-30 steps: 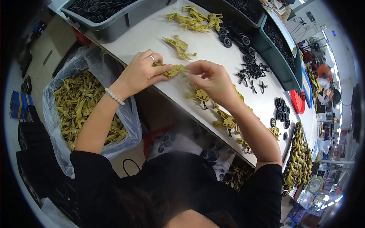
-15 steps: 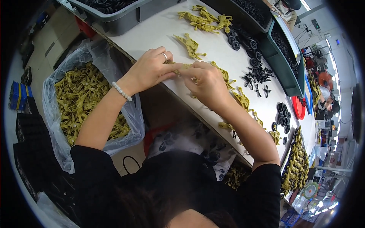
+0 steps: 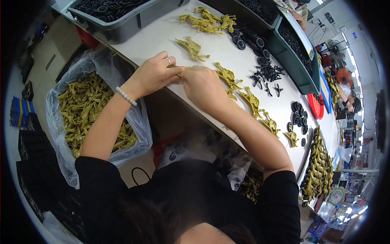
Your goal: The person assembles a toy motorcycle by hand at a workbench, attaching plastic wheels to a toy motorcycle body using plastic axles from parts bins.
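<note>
Over the table's near edge my left hand (image 3: 155, 76) and my right hand (image 3: 204, 87) meet, fingers closed in a pinch on one olive-yellow plastic part (image 3: 184, 71). Most of that part is hidden by my fingers. A similar yellow frame-shaped part (image 3: 192, 49) lies just beyond my hands. To the right of my right hand, more of these yellow parts (image 3: 252, 101) lie in a row along the white table (image 3: 152, 37). Small black forked pieces (image 3: 268, 75) and black toy wheels (image 3: 300, 116) rest farther right.
A plastic-lined bin (image 3: 143, 140) full of yellow parts stands at my left. A grey crate (image 3: 126, 24) of black wheels and a green crate (image 3: 298, 73) stand along the table. A red dish (image 3: 315, 106) and stacked yellow assemblies (image 3: 319, 171) are at right. Another person (image 3: 298, 18) is beyond.
The table and its contents have shifted slightly left in view. My hands stay together on the yellow part, with my right hand turned to show more of its back.
</note>
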Action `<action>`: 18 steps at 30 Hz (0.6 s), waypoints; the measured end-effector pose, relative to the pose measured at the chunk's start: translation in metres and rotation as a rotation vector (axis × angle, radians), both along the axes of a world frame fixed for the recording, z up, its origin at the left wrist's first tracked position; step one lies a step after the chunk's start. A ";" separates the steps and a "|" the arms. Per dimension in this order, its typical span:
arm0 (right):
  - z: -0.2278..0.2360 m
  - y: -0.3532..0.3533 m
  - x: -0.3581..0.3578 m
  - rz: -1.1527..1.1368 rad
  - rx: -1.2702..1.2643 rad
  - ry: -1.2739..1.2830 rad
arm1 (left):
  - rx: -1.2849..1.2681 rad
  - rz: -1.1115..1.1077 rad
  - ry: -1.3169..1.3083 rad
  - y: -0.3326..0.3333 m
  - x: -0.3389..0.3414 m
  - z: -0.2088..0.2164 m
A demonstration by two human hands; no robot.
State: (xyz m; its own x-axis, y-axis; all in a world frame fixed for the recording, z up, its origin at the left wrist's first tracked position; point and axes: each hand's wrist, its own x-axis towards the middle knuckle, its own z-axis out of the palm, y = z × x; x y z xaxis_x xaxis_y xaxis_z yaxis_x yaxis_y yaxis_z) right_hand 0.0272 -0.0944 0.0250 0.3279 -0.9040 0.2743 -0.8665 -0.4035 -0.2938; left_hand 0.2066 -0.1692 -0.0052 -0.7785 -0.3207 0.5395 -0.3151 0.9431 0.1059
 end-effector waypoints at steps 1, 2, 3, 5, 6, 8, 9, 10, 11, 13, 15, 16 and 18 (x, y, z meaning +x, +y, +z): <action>0.007 -0.002 -0.003 0.002 -0.004 0.000 | -0.004 0.002 0.000 0.000 0.000 0.000; 0.018 -0.004 -0.008 0.013 0.198 -0.138 | 0.001 0.009 0.011 0.001 0.001 -0.001; 0.025 -0.005 -0.013 0.025 0.404 -0.273 | 0.007 0.016 0.023 0.002 0.003 0.000; 0.029 -0.004 -0.021 0.033 0.402 -0.341 | 0.041 0.023 -0.009 0.001 0.003 0.001; 0.030 -0.004 -0.022 0.035 0.400 -0.409 | 0.075 0.024 -0.040 0.003 0.004 0.002; 0.021 -0.007 -0.024 0.073 0.377 -0.409 | 0.093 0.026 -0.040 0.005 0.002 0.005; 0.020 -0.007 -0.025 0.109 0.308 -0.326 | 0.112 0.024 -0.039 0.005 0.002 0.006; 0.019 -0.008 -0.026 0.145 0.239 -0.242 | 0.114 0.025 -0.043 0.005 0.002 0.005; 0.018 -0.009 -0.026 0.144 0.242 -0.247 | 0.119 0.033 -0.052 0.004 0.000 0.005; 0.018 -0.008 -0.024 0.190 0.191 -0.130 | 0.120 0.027 -0.053 0.003 -0.001 0.003; 0.011 -0.010 -0.016 0.191 0.167 -0.072 | -0.001 0.004 0.029 0.002 0.004 -0.001; 0.009 -0.011 -0.015 0.205 0.150 -0.035 | -0.004 -0.016 0.028 0.001 0.004 0.001; 0.009 -0.010 -0.024 0.270 0.134 -0.160 | 0.065 0.010 -0.013 -0.002 0.004 0.002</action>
